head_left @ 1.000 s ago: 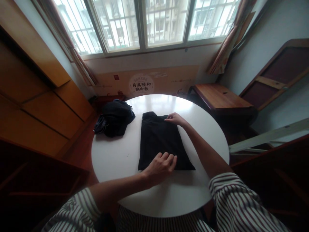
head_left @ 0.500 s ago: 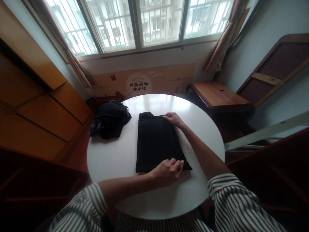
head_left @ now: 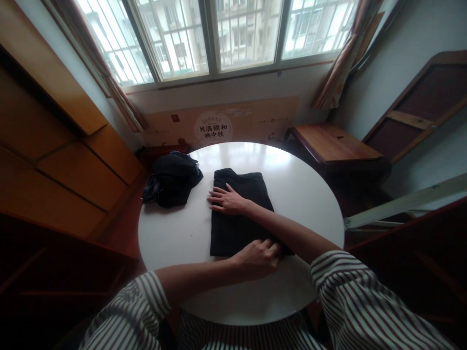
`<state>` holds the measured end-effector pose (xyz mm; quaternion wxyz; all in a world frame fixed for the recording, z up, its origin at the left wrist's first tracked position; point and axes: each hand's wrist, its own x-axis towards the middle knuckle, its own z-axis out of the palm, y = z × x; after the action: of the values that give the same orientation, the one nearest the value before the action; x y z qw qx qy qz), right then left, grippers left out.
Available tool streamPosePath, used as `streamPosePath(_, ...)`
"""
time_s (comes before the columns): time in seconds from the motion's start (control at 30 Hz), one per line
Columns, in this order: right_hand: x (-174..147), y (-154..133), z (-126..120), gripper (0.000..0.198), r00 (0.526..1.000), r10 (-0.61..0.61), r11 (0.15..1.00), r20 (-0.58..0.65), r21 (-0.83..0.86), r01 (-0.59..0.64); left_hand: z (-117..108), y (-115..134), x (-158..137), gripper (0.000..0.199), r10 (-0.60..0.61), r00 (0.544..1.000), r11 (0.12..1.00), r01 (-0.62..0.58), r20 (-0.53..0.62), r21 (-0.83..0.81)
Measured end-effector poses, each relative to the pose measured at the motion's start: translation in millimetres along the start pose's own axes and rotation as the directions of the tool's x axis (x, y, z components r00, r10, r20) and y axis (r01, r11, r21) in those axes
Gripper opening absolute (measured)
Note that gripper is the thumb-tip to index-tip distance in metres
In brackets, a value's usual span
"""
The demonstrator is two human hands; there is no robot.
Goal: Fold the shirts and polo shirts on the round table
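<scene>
There are 2 hands of 1 person at work over a white round table (head_left: 314, 209). On the middle of this table lies a black garment (head_left: 235, 236), folded flat, with its wider end towards the person and its narrower end towards the window (head_left: 248, 34). The right hand (head_left: 229, 201) rests upon the garment close to its left edge; its fingers are extended and spread apart, and they grasp nothing. The left hand (head_left: 260, 257) is at the near edge of the garment, close to the right corner, below the right forearm. Its fingers are curled inward, but I cannot tell if they pinch the cloth. A heap of dark clothes (head_left: 173, 180) lies at the left side of the table, apart from the garment. Both forearms come out of striped sleeves (head_left: 350, 287).
</scene>
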<state>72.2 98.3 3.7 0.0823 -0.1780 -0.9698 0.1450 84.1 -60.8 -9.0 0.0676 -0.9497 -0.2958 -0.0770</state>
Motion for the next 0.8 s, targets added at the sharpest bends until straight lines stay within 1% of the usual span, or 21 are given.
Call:
streamPosePath(0.07, -0.6, 6.3, -11.5, 0.044, 0.994, 0.062, 0.997, -0.089, 0.047, -0.058, -11.4, 1.2, -5.6, 0.029, -0.013, 0.998, 0.995, 0.007, -0.061, -0.103)
streamPosePath(0.1, -5.0, 10.6, -19.6, 0.044, 0.985, 0.084, 0.994, -0.152, 0.079, -0.073, -19.0, -1.0, -11.4, 0.03, -0.038, 0.994, 0.983, 0.019, -0.101, -0.184)
streamPosePath(0.13, -12.4, 15.2, -28.1, 0.043, 0.968, 0.113, 0.99, -0.222, 0.108, -0.091, -27.1, -6.0, -19.4, 0.03, -0.088, 0.986, 0.96, 0.046, -0.142, -0.277)
streamPosePath(0.17, -22.7, 20.0, -36.2, 0.041, 0.944, 0.16, 0.983, -0.289, 0.129, -0.128, -34.8, -14.2, -29.3, 0.028, -0.172, 0.969, 0.923, 0.095, -0.179, -0.373)
streamPosePath(0.2, -35.6, 24.8, -43.4, 0.038, 0.91, 0.233, 0.971, -0.342, 0.14, -0.196, -41.4, -25.8, -40.7, 0.027, -0.286, 0.935, 0.874, 0.166, -0.208, -0.457)
streamPosePath(0.23, -50.4, 29.6, -49.2, 0.038, 0.866, 0.33, 0.944, -0.375, 0.145, -0.297, -46.3, -40.4, -52.8, 0.027, -0.418, 0.881, 0.809, 0.252, -0.221, -0.531)
streamPosePath(0.27, -66.1, 34.3, -53.3, 0.04, 0.812, 0.439, 0.898, -0.384, 0.149, -0.415, -48.9, -57.4, -64.9, 0.026, -0.564, 0.795, 0.726, 0.35, -0.223, -0.592)
streamPosePath(0.3, -81.9, 38.8, -56.0, 0.045, 0.751, 0.548, 0.833, -0.37, 0.16, -0.529, -49.1, -75.5, -76.1, 0.023, -0.694, 0.689, 0.627, 0.436, -0.21, -0.645)
streamPosePath(0.33, -96.6, 42.9, -57.4, 0.053, 0.684, 0.65, 0.756, -0.331, 0.193, -0.625, -47.2, -93.8, -85.7, 0.019, -0.802, 0.576, 0.498, 0.496, -0.16, -0.711)
streamPosePath(0.37, -109.6, 46.5, -57.9, 0.062, 0.62, 0.738, 0.674, -0.266, 0.26, -0.692, -43.6, -111.0, -92.9, 0.02, -0.889, 0.453, 0.327, 0.524, -0.068, -0.787)
streamPosePath(0.4, -120.1, 49.4, -57.9, 0.071, 0.565, 0.805, 0.588, -0.18, 0.357, -0.726, -39.0, -126.2, -97.6, 0.026, -0.936, 0.347, 0.138, 0.512, 0.058, -0.848)
streamPosePath(0.43, -127.8, 51.2, -57.9, 0.076, 0.524, 0.848, 0.498, -0.083, 0.467, -0.731, -34.1, -139.0, -99.5, 0.035, -0.943, 0.273, -0.043, 0.466, 0.19, -0.884)
streamPosePath(0.47, -132.7, 52.0, -58.0, 0.079, 0.504, 0.864, 0.408, 0.014, 0.569, -0.714, -29.4, -149.2, -98.9, 0.045, -0.924, 0.234, -0.189, 0.406, 0.302, -0.894)
streamPosePath(0.5, -134.9, 51.7, -58.3, 0.077, 0.5, 0.861, 0.328, 0.097, 0.646, -0.689, -25.4, -156.8, -96.3, 0.054, -0.898, 0.226, -0.283, 0.358, 0.376, -0.89)
streamPosePath(0.53, -135.0, 50.5, -58.9, 0.073, 0.504, 0.849, 0.268, 0.157, 0.694, -0.668, -22.0, -162.3, -92.1, 0.062, -0.879, 0.236, -0.327, 0.333, 0.414, -0.884)
streamPosePath(0.57, -133.4, 48.6, -59.6, 0.066, 0.509, 0.838, 0.232, 0.195, 0.718, -0.656, -19.4, -166.1, -87.2, 0.069, -0.867, 0.256, -0.335, 0.333, 0.426, -0.881)
streamPosePath(0.63, -128.1, 43.9, -60.4, 0.048, 0.51, 0.83, 0.206, 0.226, 0.727, -0.656, -15.3, -170.2, -77.4, 0.079, -0.853, 0.318, -0.291, 0.369, 0.414, -0.883)
streamPosePath(0.67, -125.5, 41.8, -60.3, 0.041, 0.506, 0.832, 0.201, 0.227, 0.727, -0.657, -13.4, -171.2, -73.6, 0.083, -0.842, 0.36, -0.261, 0.38, 0.402, -0.888)
streamPosePath(0.73, -122.3, 38.9, -58.7, 0.034, 0.501, 0.835, 0.185, 0.228, 0.741, -0.645, -9.4, -172.2, -69.5, 0.088, -0.813, 0.457, -0.198, 0.363, 0.359, -0.91)
streamPosePath(0.77, -122.0, 38.2, -57.3, 0.032, 0.513, 0.827, 0.172, 0.23, 0.765, -0.62, -7.3, -172.4, -69.2, 0.089, -0.8, 0.497, -0.17, 0.347, 0.335, -0.922)
streamPosePath(0.8, -122.5, 38.0, -55.5, 0.03, 0.535, 0.812, 0.155, 0.232, 0.799, -0.581, -5.5, -172.4, -70.0, 0.089, -0.791, 0.524, -0.15, 0.336, 0.316, -0.93)
